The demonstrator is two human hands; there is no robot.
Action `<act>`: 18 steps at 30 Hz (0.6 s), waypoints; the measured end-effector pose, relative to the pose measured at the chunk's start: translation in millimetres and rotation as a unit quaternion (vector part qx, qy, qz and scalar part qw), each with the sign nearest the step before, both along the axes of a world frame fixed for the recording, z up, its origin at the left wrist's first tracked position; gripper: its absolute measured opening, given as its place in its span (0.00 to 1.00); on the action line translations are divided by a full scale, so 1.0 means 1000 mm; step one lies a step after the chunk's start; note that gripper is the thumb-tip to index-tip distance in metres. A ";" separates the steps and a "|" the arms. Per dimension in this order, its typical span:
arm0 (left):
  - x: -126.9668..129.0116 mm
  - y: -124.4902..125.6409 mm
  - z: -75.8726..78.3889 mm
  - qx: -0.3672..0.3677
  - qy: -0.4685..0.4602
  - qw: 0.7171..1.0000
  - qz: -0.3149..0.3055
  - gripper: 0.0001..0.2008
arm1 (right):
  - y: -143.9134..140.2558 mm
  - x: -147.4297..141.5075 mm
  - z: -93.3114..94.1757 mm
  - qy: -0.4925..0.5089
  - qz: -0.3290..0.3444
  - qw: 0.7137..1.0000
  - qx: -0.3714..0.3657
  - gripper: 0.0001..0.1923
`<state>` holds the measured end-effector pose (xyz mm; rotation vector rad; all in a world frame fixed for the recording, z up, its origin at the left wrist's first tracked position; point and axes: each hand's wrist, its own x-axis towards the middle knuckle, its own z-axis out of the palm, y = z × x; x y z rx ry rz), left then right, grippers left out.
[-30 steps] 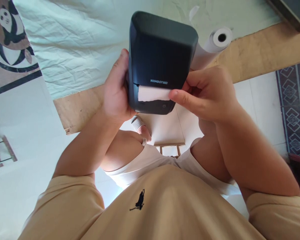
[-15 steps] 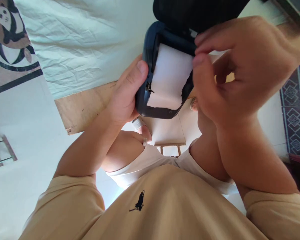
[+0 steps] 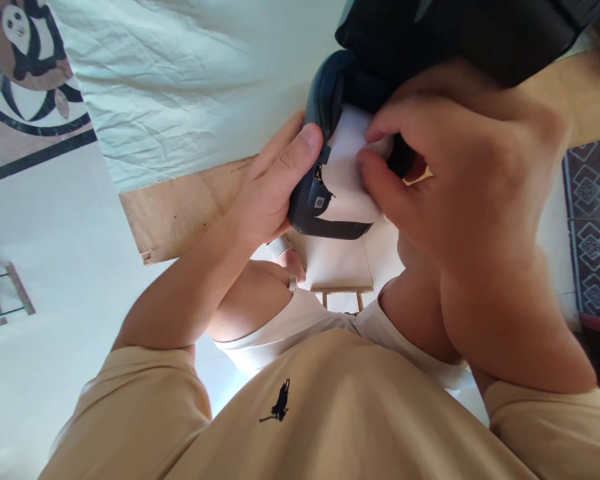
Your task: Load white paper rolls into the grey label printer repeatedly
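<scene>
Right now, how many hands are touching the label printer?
2. The left hand grips the label printer at its left side, thumb on its edge. The right hand reaches in from the right, fingertips on the white paper roll inside.

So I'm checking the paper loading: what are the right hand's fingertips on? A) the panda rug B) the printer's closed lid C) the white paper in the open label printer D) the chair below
C: the right hand pinches the white paper inside the open label printer, which the left hand grips.
</scene>
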<state>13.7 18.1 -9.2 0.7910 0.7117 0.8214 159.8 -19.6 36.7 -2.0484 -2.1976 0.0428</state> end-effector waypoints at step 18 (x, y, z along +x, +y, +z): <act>-0.004 0.001 0.001 0.080 -0.035 0.996 -0.024 0.16 | -0.001 0.006 -0.003 0.148 -0.005 0.989 0.011 0.21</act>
